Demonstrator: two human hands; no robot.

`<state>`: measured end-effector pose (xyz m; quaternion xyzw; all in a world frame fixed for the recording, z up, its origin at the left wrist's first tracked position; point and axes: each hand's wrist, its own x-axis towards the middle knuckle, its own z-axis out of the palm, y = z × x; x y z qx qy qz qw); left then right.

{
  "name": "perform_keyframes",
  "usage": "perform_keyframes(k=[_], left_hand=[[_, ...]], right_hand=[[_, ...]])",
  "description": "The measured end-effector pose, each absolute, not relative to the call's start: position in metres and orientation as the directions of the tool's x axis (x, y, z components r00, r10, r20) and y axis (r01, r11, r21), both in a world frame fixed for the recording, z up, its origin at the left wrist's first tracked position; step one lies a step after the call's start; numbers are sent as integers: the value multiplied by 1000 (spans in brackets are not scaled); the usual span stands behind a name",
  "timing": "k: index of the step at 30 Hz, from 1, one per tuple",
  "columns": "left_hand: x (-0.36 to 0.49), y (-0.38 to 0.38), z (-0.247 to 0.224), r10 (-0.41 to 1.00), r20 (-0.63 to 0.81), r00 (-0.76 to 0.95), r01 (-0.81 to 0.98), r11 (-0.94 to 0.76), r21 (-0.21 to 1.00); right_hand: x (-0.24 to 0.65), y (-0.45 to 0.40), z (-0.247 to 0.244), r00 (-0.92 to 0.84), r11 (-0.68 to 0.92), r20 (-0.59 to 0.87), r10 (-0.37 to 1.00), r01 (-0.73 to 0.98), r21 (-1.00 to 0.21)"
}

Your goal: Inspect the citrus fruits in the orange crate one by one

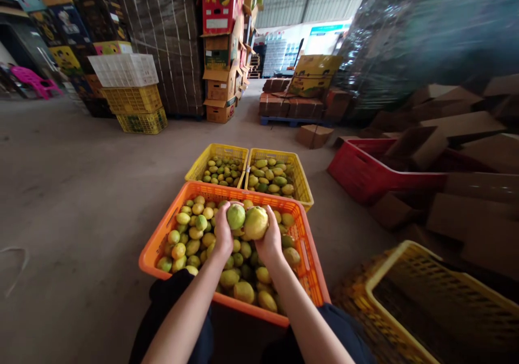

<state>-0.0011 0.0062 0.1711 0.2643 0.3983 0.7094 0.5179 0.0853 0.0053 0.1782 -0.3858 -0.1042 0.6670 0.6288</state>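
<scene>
A green, roundish lemon (235,216) sits in my left hand (223,233), whose fingers curl around its outer side. My right hand (271,240) grips a larger yellow-green lemon (255,223). Both fruits are held side by side, close together, above a large orange crate (314,261). Many loose lemons (244,292) in yellow and green, of mixed sizes, fill this crate. Beyond it stand two yellow crates: the left one (196,165) contains smaller lemons (222,172), the right one (301,180) bigger lemons (272,174).
A red crate (352,172) with flattened cardboard (458,126) is at the right. Nearer, a yellow crate (399,304) stands by my right knee. Stacked crates (133,99), tall carton stacks (219,55) and a blue pallet (292,121) with boxes are farther back.
</scene>
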Motion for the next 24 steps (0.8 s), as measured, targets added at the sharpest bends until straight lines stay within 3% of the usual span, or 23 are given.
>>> perform_keyframes(k=[6, 10, 15, 20, 24], left_hand=[[3, -7, 174, 937, 53, -346, -356, -183, 916], [5, -24, 184, 940, 113, -321, -283, -209, 936], [1, -37, 184, 944, 214, -251, -219, -270, 937], [8, -31, 175, 953, 166, -254, -288, -238, 927], [12, -22, 175, 964, 135, -231, -308, -204, 929]], right_hand=[[99, -5, 185, 293, 47, -137, 946, -544, -838], [106, -16, 189, 343, 157, -19, 939, -477, -865], [113, -26, 193, 272, 248, 154, 950, -357, -900], [117, -23, 192, 279, 266, 167, 946, -367, -892], [118, -14, 191, 298, 165, 33, 954, -428, -889]])
